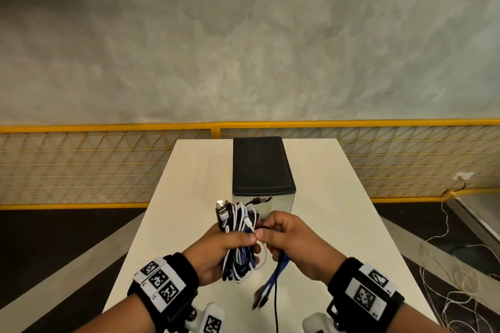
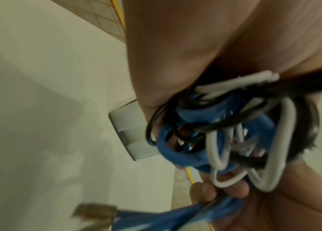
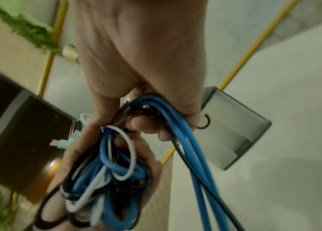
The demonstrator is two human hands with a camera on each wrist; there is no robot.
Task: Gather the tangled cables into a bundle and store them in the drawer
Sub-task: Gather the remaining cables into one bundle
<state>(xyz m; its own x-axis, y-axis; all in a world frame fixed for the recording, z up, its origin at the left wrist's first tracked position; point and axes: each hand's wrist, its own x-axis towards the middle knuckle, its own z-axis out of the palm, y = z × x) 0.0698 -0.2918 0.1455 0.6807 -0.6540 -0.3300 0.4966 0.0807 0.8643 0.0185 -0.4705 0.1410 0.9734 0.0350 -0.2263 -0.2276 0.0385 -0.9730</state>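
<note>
1. We see the cable bundle (image 1: 239, 240), a fistful of thin round cords in white, black and blue, looped into long ovals with metal plugs sticking out at its far end, held above the table just in front of the drawer unit.
2. Our left hand (image 1: 216, 251) is wrapped round the middle of the bundle, fingers curled tight over the loops.
3. Our right hand (image 1: 290, 240), touching the bundle's right side, pinches the loose blue strands (image 1: 273, 276) and a black cord (image 1: 276, 303), which hang down from it toward the near table edge.
4. The drawer unit (image 1: 263, 170) is a boxy block with a matte black, round-cornered top and a pale glossy front; a black cable end (image 1: 257, 200) shows at that front.
5. The white table (image 1: 189, 184) is smooth and flat, with bare surface on both sides of the unit.
6. Behind the unit runs a yellow wire-mesh fence (image 1: 108, 165); right of it, thin white wires (image 1: 446, 278) lie on the floor.
</note>
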